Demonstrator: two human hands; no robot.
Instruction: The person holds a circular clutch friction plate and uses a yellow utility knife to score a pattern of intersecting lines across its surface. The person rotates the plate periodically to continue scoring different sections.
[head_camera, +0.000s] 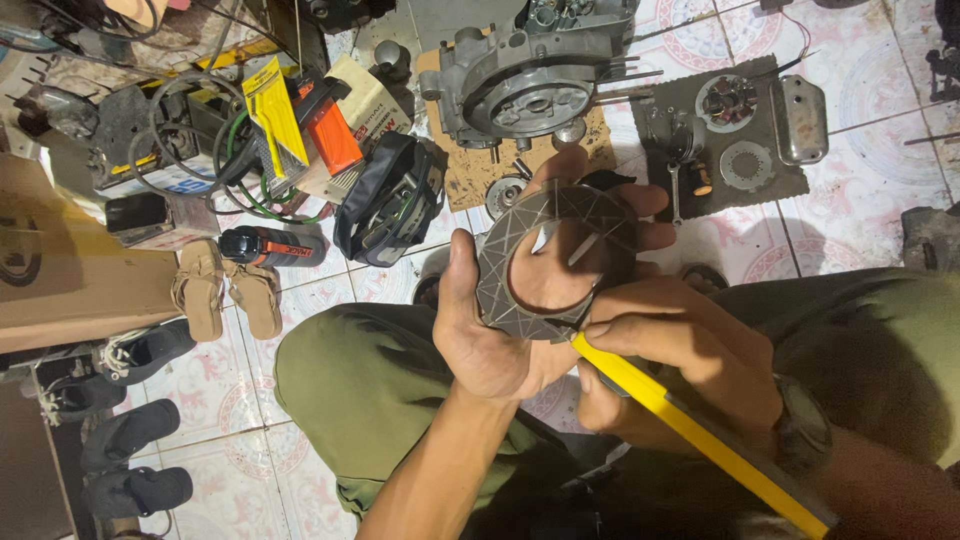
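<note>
Head view, one frame. I see the left hand (500, 320) cupped under a grey clutch friction plate (555, 262), a grooved ring with an open centre; thumb on the near rim, fingers wrapped behind the far rim. The right hand (680, 365) has its grip pressed together on a yellow-handled tool (700, 440), tip touching the plate's lower edge.

Progress, my judgement: the plate is out and under work at one rim spot; the engine case (530, 80) lies open on cardboard (470, 175) on the tiled floor (850, 220), well apart, with loose parts beside it.
</note>
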